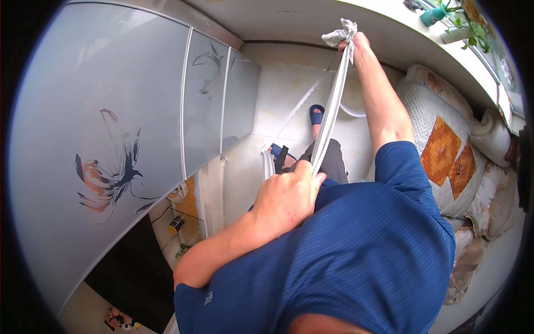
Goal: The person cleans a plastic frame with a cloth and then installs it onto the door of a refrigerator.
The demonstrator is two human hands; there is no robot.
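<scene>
A long, flexible white strip (332, 106) runs slantwise in front of me. My left hand (286, 195) is closed around its lower part, close to my shirt. Far off, at the end of my outstretched right arm, my right hand (360, 47) grips a crumpled greyish-white cloth (347, 34) at the strip's upper end. Whether the cloth is wrapped or knotted around the strip I cannot tell. Beyond my left hand, more of the strip hangs down in a bend (267, 163). A thinner pale length (297, 107) slants over the floor, and a curved piece shows right of the strip.
Tall grey sliding panels (133, 78) with a flower pattern stand at left. A padded seat with a quilted cover (411, 108) and cushions is at right. Plants (475, 34) stand on the windowsill (389, 14). My feet, in blue slippers (317, 115), are on the tiled floor (289, 72).
</scene>
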